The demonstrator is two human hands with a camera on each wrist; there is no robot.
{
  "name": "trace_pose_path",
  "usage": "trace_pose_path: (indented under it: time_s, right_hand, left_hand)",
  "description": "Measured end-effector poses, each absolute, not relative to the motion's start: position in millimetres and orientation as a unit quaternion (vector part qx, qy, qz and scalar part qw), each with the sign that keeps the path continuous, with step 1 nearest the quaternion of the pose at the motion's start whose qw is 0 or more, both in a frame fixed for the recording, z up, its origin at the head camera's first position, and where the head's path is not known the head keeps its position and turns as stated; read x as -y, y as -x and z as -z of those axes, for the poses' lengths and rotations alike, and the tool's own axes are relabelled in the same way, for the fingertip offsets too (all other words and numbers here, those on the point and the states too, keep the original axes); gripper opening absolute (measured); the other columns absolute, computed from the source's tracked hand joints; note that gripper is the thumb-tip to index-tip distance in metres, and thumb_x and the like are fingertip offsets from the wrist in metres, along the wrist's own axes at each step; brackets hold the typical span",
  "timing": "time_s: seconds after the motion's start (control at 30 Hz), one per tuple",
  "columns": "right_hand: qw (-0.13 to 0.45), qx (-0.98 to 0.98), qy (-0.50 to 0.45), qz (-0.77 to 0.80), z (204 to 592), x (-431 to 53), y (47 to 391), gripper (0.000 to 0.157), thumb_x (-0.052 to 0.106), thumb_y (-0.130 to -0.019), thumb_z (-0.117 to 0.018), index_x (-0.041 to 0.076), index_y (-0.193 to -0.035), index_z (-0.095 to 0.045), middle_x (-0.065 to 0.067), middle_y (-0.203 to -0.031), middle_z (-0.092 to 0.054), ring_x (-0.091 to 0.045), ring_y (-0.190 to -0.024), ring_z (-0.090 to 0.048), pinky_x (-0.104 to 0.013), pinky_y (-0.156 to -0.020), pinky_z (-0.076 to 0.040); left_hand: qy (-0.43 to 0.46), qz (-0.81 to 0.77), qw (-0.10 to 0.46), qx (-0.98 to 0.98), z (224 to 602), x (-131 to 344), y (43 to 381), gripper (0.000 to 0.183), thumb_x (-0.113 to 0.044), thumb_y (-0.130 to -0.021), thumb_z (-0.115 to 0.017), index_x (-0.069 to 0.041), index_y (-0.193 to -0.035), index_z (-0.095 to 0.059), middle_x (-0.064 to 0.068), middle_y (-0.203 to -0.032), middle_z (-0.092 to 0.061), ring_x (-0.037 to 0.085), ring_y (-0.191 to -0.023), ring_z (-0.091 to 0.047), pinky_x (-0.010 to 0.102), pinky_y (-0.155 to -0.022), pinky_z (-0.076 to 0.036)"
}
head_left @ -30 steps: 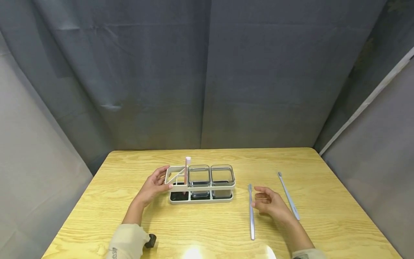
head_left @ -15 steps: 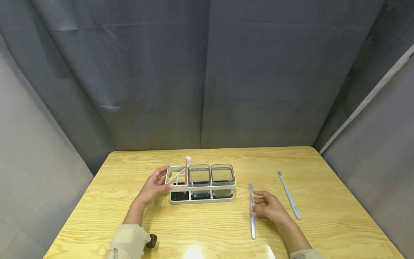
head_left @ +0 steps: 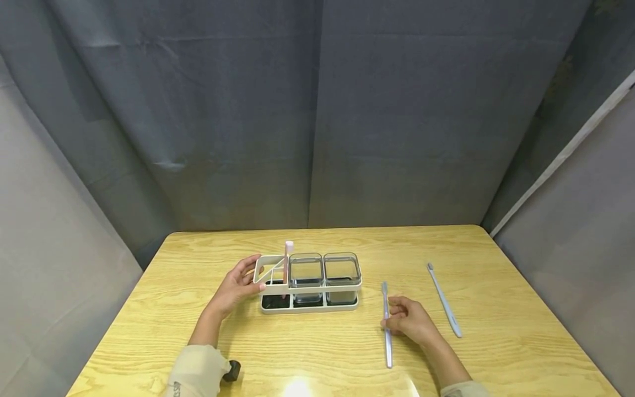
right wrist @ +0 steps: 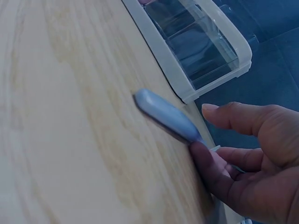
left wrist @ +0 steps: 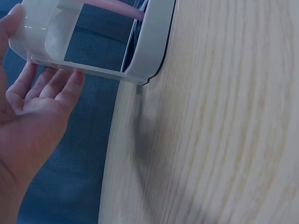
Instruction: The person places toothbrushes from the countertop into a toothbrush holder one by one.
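Note:
My left hand [head_left: 237,285] grips the left end of a white toothbrush holder [head_left: 342,288], thumb at the front and fingers behind. In the left wrist view, the fingertips meet the frame [left wrist: 98,71] from beneath. A pink toothbrush [head_left: 285,267] stands in the holder's divided left section. Two clear square cups [head_left: 306,270] fill its other sections. My right hand [head_left: 410,321] is at a purplish-blue toothbrush [head_left: 388,350] lying on the table, its thumb across the handle. In the right wrist view, the handle end [right wrist: 166,114] sticks out past the thumb, and the index finger stands apart from it.
A second blue toothbrush [head_left: 444,300] lies to the right of my right hand on the wooden table [head_left: 307,347]. Grey curtains [head_left: 397,121] hang behind the table and at both sides. A dark object [head_left: 231,370] shows beside my left sleeve.
My right hand has moved slightly left and toward me, bringing its thumb over the nearer toothbrush. The left hand and the holder have kept still.

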State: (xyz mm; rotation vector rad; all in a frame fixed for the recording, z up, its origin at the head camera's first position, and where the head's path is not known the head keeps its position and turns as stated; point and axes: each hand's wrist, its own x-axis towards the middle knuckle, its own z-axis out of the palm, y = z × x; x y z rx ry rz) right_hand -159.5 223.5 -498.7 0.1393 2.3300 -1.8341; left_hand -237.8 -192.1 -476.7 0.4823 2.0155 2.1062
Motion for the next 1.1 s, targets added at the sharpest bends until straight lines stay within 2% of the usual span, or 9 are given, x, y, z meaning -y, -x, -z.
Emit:
trace_pose_path:
  time_s: [0.43,0.77,0.93,1.1]
  right_hand:
    - [0.068,-0.801,-0.06,0.592,505.1,-220.0,161.7,0.066,-0.001,-0.068,-0.079,-0.013,-0.125,-0.047,-0.019,-0.099,-0.046,-0.024,-0.077,-0.052,-0.032,-0.063,-0.055]
    - [0.05,-0.839,-0.061,0.539,504.5,-213.4,161.6,0.059,-0.004,-0.068,-0.076,-0.015,-0.12,-0.051,-0.012,-0.084,-0.043,-0.022,-0.068,-0.051,-0.028,-0.059,-0.055]
    - [0.085,-0.812,-0.047,0.575,496.7,-213.0,163.3,0.056,-0.005,-0.068,-0.073,-0.017,-0.118,-0.05,-0.013,-0.082,-0.05,-0.023,-0.066,-0.055,-0.032,-0.06,-0.055]
    - [0.172,-0.71,-0.004,0.683,492.7,-217.6,163.3,0.057,-0.003,-0.076,-0.067,-0.017,-0.125,-0.042,-0.018,-0.092,-0.06,-0.024,-0.074,-0.062,-0.034,-0.068,-0.055]
  left_hand:
    - [-0.154,-0.713,0.099,-0.677,474.4,192.1,237.2,0.073,0.005,-0.08,-0.069,-0.006,-0.142,-0.032,0.021,-0.143,-0.031,0.037,-0.132,-0.028,0.029,-0.093,-0.043]
    - [-0.151,-0.721,0.099,-0.669,476.3,191.8,236.7,0.074,0.007,-0.079,-0.068,-0.005,-0.142,-0.032,0.021,-0.143,-0.031,0.041,-0.132,-0.025,0.03,-0.093,-0.044]
    - [-0.151,-0.718,0.097,-0.672,477.3,192.3,236.6,0.074,0.007,-0.079,-0.069,-0.006,-0.142,-0.032,0.021,-0.143,-0.031,0.04,-0.132,-0.026,0.03,-0.093,-0.043]
    - [-0.152,-0.716,0.101,-0.674,477.4,192.2,237.3,0.074,0.006,-0.079,-0.069,-0.005,-0.142,-0.032,0.021,-0.143,-0.031,0.04,-0.132,-0.025,0.029,-0.093,-0.044]
